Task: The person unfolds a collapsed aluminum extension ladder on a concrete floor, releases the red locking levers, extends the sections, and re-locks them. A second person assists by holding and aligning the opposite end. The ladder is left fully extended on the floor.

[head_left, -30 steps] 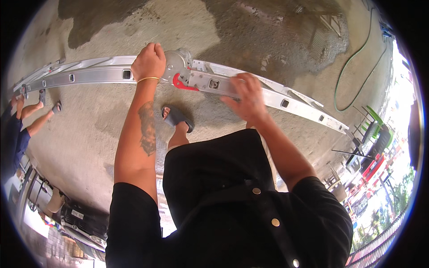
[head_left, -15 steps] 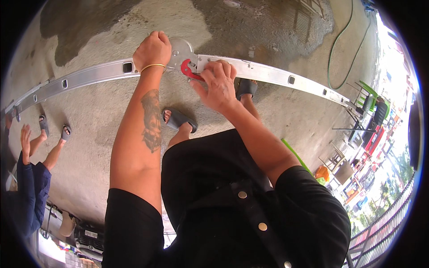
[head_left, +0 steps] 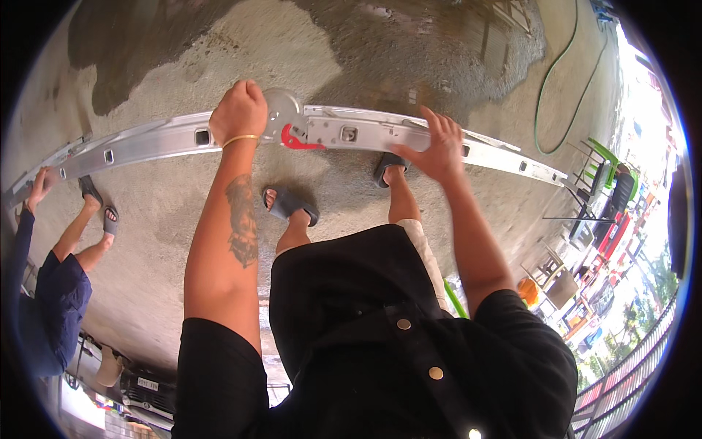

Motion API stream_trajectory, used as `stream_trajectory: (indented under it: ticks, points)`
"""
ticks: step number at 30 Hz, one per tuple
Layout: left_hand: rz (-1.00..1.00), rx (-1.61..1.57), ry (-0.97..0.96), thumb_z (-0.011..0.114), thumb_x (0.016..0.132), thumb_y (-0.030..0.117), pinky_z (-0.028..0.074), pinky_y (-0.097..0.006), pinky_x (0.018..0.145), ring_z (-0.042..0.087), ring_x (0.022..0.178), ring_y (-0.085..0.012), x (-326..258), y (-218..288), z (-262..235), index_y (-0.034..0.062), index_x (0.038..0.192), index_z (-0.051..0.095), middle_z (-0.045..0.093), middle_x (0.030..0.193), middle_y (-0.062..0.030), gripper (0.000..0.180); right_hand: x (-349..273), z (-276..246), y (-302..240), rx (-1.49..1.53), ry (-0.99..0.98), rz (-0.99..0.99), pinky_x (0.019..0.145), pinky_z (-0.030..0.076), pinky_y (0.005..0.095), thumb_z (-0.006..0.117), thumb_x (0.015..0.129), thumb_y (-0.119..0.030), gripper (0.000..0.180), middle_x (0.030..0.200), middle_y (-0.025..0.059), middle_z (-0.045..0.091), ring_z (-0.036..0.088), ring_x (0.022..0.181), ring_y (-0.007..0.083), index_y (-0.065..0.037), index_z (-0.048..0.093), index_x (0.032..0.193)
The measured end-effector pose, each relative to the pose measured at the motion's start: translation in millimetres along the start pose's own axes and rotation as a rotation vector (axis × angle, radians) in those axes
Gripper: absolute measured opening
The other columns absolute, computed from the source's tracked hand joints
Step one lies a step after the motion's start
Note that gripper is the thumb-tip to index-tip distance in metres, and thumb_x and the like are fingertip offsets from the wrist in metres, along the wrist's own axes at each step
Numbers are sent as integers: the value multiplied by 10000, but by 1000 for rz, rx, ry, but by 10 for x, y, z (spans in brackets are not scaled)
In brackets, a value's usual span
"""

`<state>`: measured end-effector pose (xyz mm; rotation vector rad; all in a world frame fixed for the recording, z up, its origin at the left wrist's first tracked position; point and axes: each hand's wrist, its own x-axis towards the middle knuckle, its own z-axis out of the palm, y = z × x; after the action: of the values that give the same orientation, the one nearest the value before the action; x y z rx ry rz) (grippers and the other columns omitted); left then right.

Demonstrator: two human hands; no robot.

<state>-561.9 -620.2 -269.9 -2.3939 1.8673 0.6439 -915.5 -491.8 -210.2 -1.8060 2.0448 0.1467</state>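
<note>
1. Silver metal makes up the ladder (head_left: pixel 380 134), a long pair of rails stretched from side to side across the view, in front of the person's body and above the floor; the fisheye lens bends it into an arc.

2. Near the ladder's middle sits a round, pale grey hinge (head_left: pixel 284 108), with a curved red lever (head_left: pixel 295 138) at its lower right.

3. The person's left hand (head_left: pixel 240 115) is clenched in a fist on the ladder, just left of the hinge, grasping the rail. A thin gold-coloured bracelet (head_left: pixel 241 137) circles that wrist, and a dark tattoo (head_left: pixel 243 223) marks the forearm.

4. The person's right hand (head_left: pixel 441 146) is spread and not closed on anything, its thumb pointing toward the hinge. It overlaps the rail well to the right of the red lever; whether it touches the metal, I cannot tell.

5. At the far left, a co-worker in dark blue clothing (head_left: pixel 62 300) has a hand (head_left: pixel 40 186) at the ladder's end; how firmly it grips is too small to tell.

6. Below the ladder, the person's feet stand in dark grey sandals (head_left: pixel 301 210) on a concrete floor (head_left: pixel 351 201). A green hose (head_left: pixel 540 110) curves at upper right, above a green chair (head_left: pixel 604 156).
</note>
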Motion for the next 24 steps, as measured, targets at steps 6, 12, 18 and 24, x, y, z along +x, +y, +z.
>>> stream_trajectory:
  ticks: [6,12,18,24]
  points:
    - [-7,64,39,392,1033,458,550,-548,787,709,924,-417,23,24,65,144,1007,720,751,1011,-148,455,265,-452,1211,-150,-667,146,1114,475,433,879,580,-633,902,1296,136,671,608,1269,312,-109,667,1283]
    - [14,35,34,445,1012,512,547,-540,776,711,911,-419,237,232,7,140,960,724,751,946,-159,468,-107,-404,2270,-259,-180,57,1163,408,485,880,648,-532,1065,1544,162,434,408,1450,370,-178,428,1544]
    - [2,69,48,468,1011,512,545,-522,739,710,886,-409,221,345,-32,124,922,706,749,923,-146,464,-520,-148,2951,1340,547,1343,1073,436,564,833,801,-519,945,1592,190,324,422,1411,354,-179,396,1567]
    - [21,28,73,501,995,564,532,-515,706,706,854,-401,175,312,-21,121,878,686,739,891,-136,494,-85,103,2984,1551,770,1278,843,588,462,870,815,-389,856,1275,192,630,672,1059,301,40,464,1435]
